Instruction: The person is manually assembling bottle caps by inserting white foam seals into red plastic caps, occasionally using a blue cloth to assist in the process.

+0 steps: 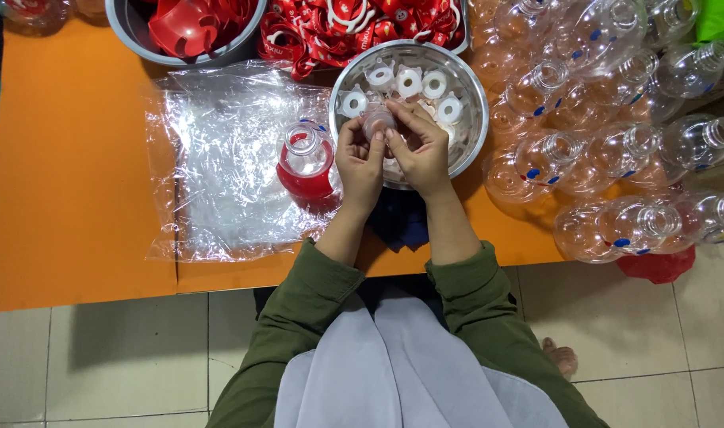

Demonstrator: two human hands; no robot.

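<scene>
Head view is showing the left hand (360,161) and right hand (420,152) meeting over a steel bowl (475,93), fingertips of both pinching one small clear plastic piece (377,123); its exact shape is hard to make out. White ring caps (409,82) are lying just beyond the grip, partly covered by the hands. A red-based bottle (306,166) is standing just left of the grip on clear plastic bags (219,158). Clear bottles (608,143), right of the grip, are running off the frame edge.

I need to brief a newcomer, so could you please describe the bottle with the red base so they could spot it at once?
On the orange table, find the clear plastic sheet left of the steel bowl. The bottle stands at its right edge, beside the left hand. Only it stands alone with a red bottom.
</scene>
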